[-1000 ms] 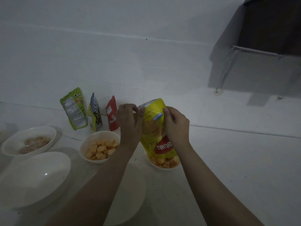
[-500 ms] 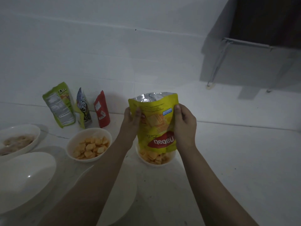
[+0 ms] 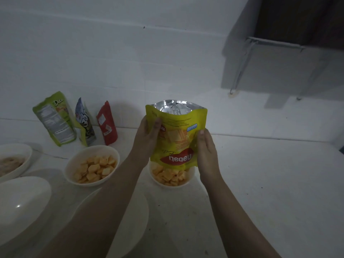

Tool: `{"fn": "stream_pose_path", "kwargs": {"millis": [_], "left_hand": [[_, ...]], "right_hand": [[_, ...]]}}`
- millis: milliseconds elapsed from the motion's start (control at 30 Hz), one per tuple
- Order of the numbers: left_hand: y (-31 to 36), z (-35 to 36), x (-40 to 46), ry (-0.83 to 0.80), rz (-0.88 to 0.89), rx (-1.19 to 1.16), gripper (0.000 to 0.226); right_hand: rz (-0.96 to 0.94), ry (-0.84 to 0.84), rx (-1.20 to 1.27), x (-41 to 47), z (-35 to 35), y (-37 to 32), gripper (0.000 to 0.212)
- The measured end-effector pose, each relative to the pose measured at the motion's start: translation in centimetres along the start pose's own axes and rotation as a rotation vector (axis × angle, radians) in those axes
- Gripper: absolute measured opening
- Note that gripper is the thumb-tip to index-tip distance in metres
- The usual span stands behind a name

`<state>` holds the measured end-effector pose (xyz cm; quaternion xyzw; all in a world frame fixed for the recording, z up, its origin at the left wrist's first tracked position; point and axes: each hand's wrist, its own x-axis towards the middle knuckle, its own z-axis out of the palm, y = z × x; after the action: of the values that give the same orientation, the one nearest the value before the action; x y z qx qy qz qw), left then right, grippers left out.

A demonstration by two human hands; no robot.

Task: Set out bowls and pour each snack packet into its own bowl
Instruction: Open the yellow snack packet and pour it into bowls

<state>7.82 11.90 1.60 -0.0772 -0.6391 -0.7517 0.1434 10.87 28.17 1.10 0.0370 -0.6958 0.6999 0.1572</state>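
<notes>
— What are we holding?

— We have the yellow cracker packet (image 3: pixel 176 138) upside down, its printed logo inverted, directly above a small white bowl (image 3: pixel 172 176). Our left hand (image 3: pixel 149 138) grips its left edge with the thumb curled across the front; our right hand (image 3: pixel 207 151) grips the right edge, fingers wrapped behind. The silver foil base points up.

— And that bowl's contents?

— It holds orange square crackers, heaped just under the packet's lower edge. We cannot tell whether any are falling.

— What else do we see on the white counter (image 3: pixel 260 183)?

— To the left, a second white bowl (image 3: pixel 92 165) is filled with similar orange squares. At the far left edge, another bowl (image 3: pixel 14 162) carries pale brownish pieces. Nearer us, a large empty white bowl (image 3: pixel 22 203) lies at the left, and one more white dish (image 3: pixel 130 220) sits partly hidden under our left forearm.

— Other packets?

— Three stand against the wall: a green packet (image 3: pixel 55 119), a grey-blue packet (image 3: pixel 84 121) and a red packet (image 3: pixel 107 122), close together.
</notes>
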Motion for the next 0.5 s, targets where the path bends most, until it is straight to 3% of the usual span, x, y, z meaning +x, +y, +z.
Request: {"fn": "stream_pose_path", "kwargs": {"millis": [100, 233, 333, 500], "left_hand": [[-0.1, -0.4, -0.2, -0.036, -0.008, 0.028, 0.067], [0.5, -1.3, -0.1, -0.149, 0.018, -0.018, 0.046], [0.9, -2.2, 0.2, -0.186, 0.006, -0.042, 0.056], [1.2, -2.8, 0.4, -0.032, -0.012, -0.015, 0.014]], "right_hand": [[-0.007, -0.013, 0.071, 0.1, -0.5, -0.4, 0.032], [-0.034, -0.087, 0.031, 0.9, -0.9, -1.5, 0.034], [-0.015, -0.101, 0.092, 1.4, -0.8, -2.1, 0.034], [0.067, -0.012, 0.239, 1.2, -0.4, -1.7, 0.008]]}}
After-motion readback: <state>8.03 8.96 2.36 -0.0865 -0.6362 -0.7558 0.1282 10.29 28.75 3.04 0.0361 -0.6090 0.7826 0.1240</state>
